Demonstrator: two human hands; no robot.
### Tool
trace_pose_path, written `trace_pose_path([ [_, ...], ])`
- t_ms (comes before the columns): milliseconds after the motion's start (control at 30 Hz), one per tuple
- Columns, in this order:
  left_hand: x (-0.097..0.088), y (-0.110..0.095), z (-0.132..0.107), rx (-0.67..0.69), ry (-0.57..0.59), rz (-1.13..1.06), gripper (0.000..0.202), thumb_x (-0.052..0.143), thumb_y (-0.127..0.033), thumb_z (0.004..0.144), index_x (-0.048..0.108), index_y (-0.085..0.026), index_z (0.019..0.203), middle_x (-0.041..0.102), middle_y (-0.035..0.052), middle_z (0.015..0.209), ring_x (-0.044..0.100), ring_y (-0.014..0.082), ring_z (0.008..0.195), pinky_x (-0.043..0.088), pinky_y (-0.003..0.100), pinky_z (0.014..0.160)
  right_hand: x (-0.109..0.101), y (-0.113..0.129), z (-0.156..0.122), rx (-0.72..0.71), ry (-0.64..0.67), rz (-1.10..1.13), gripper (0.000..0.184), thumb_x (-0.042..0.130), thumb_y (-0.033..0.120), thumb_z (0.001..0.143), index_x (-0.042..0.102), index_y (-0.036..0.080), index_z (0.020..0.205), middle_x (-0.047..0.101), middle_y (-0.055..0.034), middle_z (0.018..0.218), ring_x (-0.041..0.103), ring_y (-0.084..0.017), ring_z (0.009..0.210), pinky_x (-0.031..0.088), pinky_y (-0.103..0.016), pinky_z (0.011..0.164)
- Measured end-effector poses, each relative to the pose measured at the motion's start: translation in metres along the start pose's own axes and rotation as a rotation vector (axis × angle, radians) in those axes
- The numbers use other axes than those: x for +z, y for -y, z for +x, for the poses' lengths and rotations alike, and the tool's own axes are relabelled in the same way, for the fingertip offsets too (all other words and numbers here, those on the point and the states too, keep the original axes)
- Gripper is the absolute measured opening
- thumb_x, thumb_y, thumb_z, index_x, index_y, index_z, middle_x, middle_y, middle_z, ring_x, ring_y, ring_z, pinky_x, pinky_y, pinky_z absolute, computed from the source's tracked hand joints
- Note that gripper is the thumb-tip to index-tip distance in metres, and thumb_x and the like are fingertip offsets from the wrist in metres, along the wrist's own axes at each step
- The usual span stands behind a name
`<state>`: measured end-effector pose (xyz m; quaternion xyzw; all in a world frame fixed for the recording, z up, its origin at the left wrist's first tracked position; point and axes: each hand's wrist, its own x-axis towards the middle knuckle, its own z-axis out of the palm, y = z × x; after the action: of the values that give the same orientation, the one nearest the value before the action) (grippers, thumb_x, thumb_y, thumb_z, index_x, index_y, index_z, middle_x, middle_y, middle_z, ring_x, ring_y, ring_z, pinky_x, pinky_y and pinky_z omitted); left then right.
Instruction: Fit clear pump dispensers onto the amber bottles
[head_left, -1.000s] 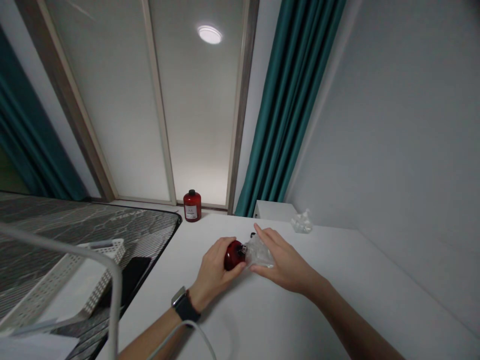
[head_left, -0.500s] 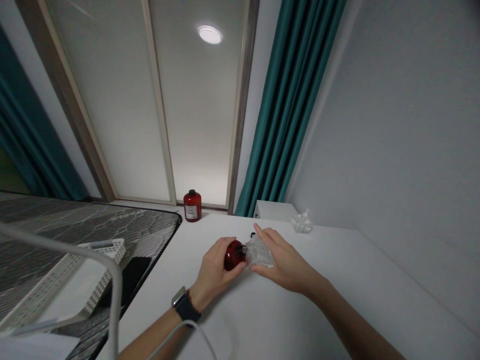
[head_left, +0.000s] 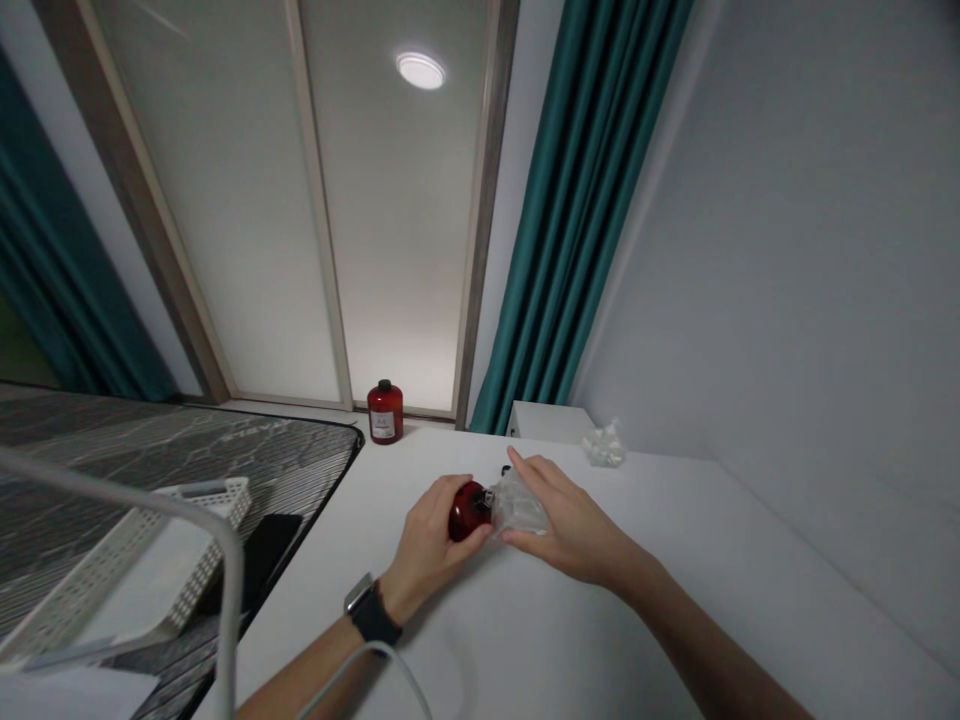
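My left hand (head_left: 433, 530), with a dark watch on its wrist, is closed around a dark red bottle (head_left: 466, 512). The bottle's upper end points right, toward a crumpled clear plastic bag (head_left: 519, 506). My right hand (head_left: 564, 515) holds that bag between its thumb and fingers, right beside the bottle. Something small and black (head_left: 506, 470) shows just behind the bag; its kind is hard to make out. Where bottle and bag meet is partly covered by the film.
Another red bottle (head_left: 385, 412) with a black cap and white label stands at the far edge of the white table (head_left: 540, 640). A second crumpled plastic piece (head_left: 604, 445) lies at the back right. A white basket (head_left: 187, 575) and a grey cable (head_left: 231, 580) are at left.
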<state>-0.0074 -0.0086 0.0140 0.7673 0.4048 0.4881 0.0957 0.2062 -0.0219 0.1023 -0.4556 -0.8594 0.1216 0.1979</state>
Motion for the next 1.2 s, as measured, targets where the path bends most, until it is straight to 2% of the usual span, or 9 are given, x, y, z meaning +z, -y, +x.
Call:
trace_pose_path([
  [367,0.0014,0.0005,-0.0006,0.005,-0.013,-0.003,0.042,0.063,-0.035,0.086,0.052,-0.019,0.123,0.068,0.0111,0.111,0.068,0.0262,0.099,0.056,0.041,0.086,-0.0013,0.0007,0.0009,0.013,0.018,-0.007,0.094,0.075,0.034,0.082,0.020,0.025,0.158,0.051,-0.0138,0.138,0.048,-0.032,0.130,0.043,-0.052,0.110],
  [567,0.0018,0.0009,-0.0007,0.008,-0.016,-0.004,0.042,0.064,-0.034,0.086,0.052,-0.018,0.123,0.068,0.0112,0.110,0.068,0.0261,0.098,0.056,0.041,0.086,-0.0016,-0.0001,0.0012,0.003,0.016,-0.010,0.094,0.074,0.036,0.083,0.019,0.027,0.158,0.050,-0.0139,0.139,0.048,-0.033,0.130,0.044,-0.053,0.108],
  [767,0.0018,0.0003,-0.0006,-0.004,-0.006,-0.009,0.042,0.064,-0.032,0.086,0.050,-0.018,0.124,0.067,0.0108,0.111,0.067,0.0257,0.098,0.056,0.040,0.086,-0.0029,0.0007,0.0021,0.011,0.030,-0.023,0.093,0.074,0.038,0.083,0.020,0.023,0.158,0.050,-0.0146,0.139,0.048,-0.033,0.131,0.042,-0.053,0.110],
  [1200,0.0054,0.0041,-0.0023,-0.026,-0.002,-0.023,0.044,0.064,-0.032,0.086,0.049,-0.019,0.125,0.066,0.0099,0.111,0.066,0.0255,0.100,0.054,0.040,0.088,-0.0059,0.0023,0.0036,0.009,0.045,-0.018,0.094,0.074,0.036,0.083,0.020,0.025,0.158,0.051,-0.0141,0.138,0.049,-0.033,0.130,0.044,-0.054,0.108],
])
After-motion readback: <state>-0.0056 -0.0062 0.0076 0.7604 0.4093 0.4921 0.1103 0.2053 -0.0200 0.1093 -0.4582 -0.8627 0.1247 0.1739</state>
